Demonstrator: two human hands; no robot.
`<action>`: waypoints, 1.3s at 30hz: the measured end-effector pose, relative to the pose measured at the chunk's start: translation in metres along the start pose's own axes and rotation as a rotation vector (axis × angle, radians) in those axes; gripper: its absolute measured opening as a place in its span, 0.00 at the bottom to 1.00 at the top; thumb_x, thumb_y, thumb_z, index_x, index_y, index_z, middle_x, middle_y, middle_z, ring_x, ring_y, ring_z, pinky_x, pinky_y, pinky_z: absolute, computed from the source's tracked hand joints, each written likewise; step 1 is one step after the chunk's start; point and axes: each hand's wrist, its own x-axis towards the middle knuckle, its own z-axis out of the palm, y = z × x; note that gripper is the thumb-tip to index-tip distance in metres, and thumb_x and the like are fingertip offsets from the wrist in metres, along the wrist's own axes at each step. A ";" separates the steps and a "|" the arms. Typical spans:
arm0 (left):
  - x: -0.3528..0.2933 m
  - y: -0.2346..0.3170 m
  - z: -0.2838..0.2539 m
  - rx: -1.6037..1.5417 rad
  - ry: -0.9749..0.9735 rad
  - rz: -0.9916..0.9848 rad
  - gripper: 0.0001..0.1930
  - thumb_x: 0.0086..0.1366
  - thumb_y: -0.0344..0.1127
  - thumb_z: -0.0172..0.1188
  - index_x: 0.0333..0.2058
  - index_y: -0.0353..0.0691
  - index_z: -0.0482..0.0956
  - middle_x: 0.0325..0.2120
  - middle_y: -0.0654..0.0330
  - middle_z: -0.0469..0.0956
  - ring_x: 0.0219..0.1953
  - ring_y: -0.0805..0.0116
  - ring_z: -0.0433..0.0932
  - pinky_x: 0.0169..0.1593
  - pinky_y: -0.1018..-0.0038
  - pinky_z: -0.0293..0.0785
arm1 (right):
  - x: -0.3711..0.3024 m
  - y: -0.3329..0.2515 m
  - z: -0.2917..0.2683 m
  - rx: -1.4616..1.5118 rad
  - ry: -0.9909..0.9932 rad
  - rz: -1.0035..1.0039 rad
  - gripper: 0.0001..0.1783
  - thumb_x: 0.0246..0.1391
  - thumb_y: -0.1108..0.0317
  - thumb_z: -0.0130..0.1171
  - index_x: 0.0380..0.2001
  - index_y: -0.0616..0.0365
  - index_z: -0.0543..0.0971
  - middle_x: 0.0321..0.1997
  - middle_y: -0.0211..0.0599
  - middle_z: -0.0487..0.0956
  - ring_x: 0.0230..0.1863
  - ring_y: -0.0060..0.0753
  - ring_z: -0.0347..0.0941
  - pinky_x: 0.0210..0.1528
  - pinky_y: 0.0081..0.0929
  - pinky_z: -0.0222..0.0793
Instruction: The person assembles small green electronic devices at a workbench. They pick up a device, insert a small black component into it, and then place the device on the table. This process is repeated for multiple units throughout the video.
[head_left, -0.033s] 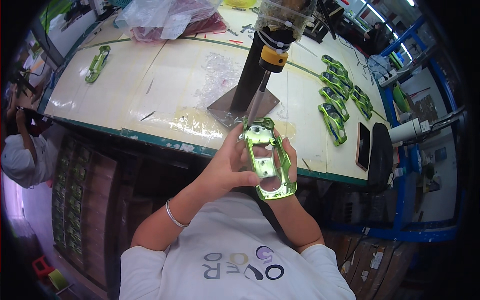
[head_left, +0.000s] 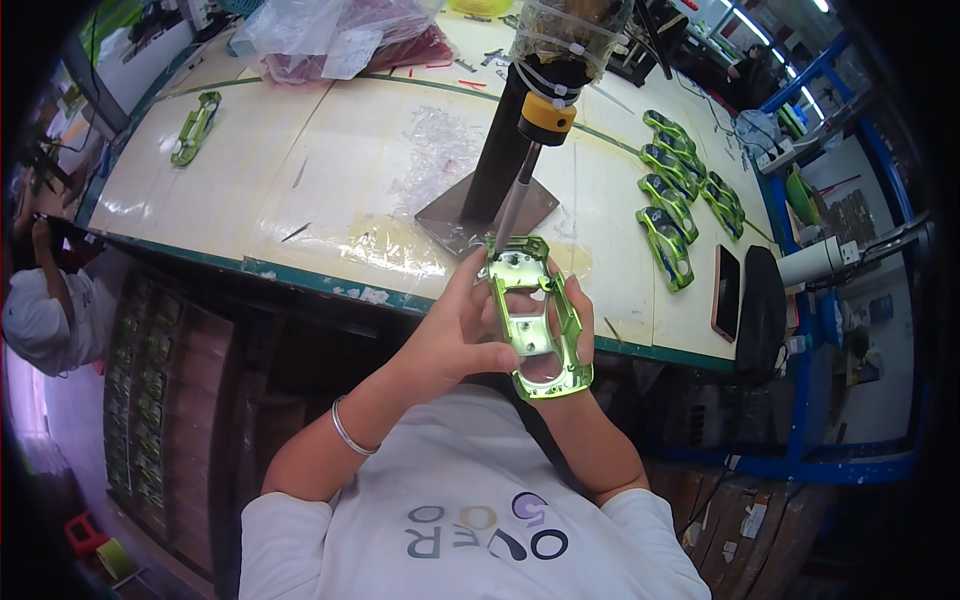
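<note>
A shiny green toy car body shell (head_left: 530, 325) is held up in front of me, its hollow inner side facing me. My left hand (head_left: 455, 325) grips its left side, with the thumb laid across the edge near the middle. Round the right side curl the fingers of my right hand (head_left: 583, 318); its palm is hidden behind the shell. A grey driver shaft (head_left: 514, 205) slants down from a yellow-collared tool head (head_left: 546, 118) on a dark post. The lower tip meets the shell's far left end; whether it touches a screw is too small to tell.
Several green car shells (head_left: 665, 235) lie at the right of the table (head_left: 330, 190), another car shell (head_left: 195, 128) at the left. A phone (head_left: 726, 292) and a black case (head_left: 762, 310) rest at the right edge. Plastic bags (head_left: 340, 45) lie behind. A person (head_left: 55, 310) is at the left.
</note>
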 end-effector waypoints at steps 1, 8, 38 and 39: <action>0.000 0.002 0.001 -0.007 -0.003 -0.007 0.57 0.39 0.36 0.69 0.57 0.33 0.31 0.52 0.50 0.55 0.53 0.60 0.59 0.55 0.68 0.56 | 0.000 0.000 0.001 -0.004 0.017 -0.003 0.20 0.59 0.57 0.28 0.48 0.58 0.58 0.26 0.45 0.72 0.22 0.32 0.73 0.18 0.18 0.72; -0.001 0.005 0.002 -0.012 -0.024 -0.017 0.55 0.41 0.35 0.67 0.57 0.35 0.30 0.50 0.50 0.57 0.51 0.61 0.61 0.40 0.72 0.72 | -0.004 0.000 0.001 -0.120 -0.027 -0.038 0.18 0.58 0.61 0.30 0.45 0.60 0.60 0.26 0.43 0.73 0.24 0.29 0.73 0.21 0.19 0.73; -0.007 0.026 -0.109 1.962 0.724 0.415 0.20 0.53 0.44 0.54 0.39 0.33 0.69 0.42 0.52 0.66 0.49 0.55 0.61 0.52 0.64 0.55 | -0.014 -0.145 -0.142 -2.376 0.520 -1.024 0.23 0.36 0.56 0.61 0.39 0.51 0.74 0.44 0.39 0.67 0.48 0.39 0.59 0.48 0.35 0.53; -0.009 0.027 -0.110 1.956 0.737 0.420 0.20 0.52 0.44 0.54 0.38 0.33 0.70 0.41 0.52 0.67 0.48 0.55 0.62 0.51 0.64 0.55 | -0.007 -0.145 -0.141 -2.383 0.507 -1.034 0.24 0.36 0.56 0.61 0.40 0.51 0.74 0.44 0.38 0.67 0.48 0.39 0.59 0.49 0.35 0.52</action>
